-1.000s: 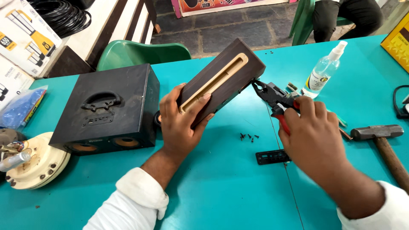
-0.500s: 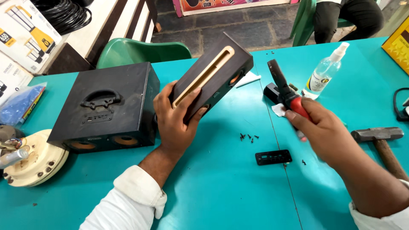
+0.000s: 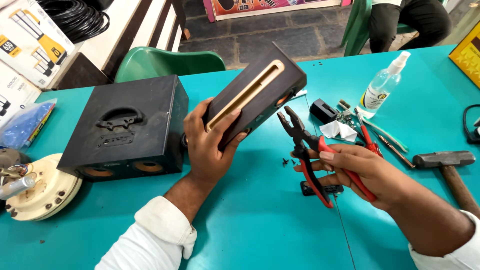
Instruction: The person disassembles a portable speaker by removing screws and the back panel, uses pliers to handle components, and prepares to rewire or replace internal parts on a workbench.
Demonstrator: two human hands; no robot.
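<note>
1. Two hands work above the teal desk (image 3: 260,235).
2. Left hand (image 3: 210,145) has its grip closed around a small black speaker (image 3: 255,97) (tilted, held off the desk).
3. Right hand (image 3: 360,172) clasps red-handled pliers (image 3: 310,150), jaws slightly apart.

Black slotted speaker box (image 3: 255,97) tilted, held aloft — red-handled pliers (image 3: 312,155) beside it.
</note>
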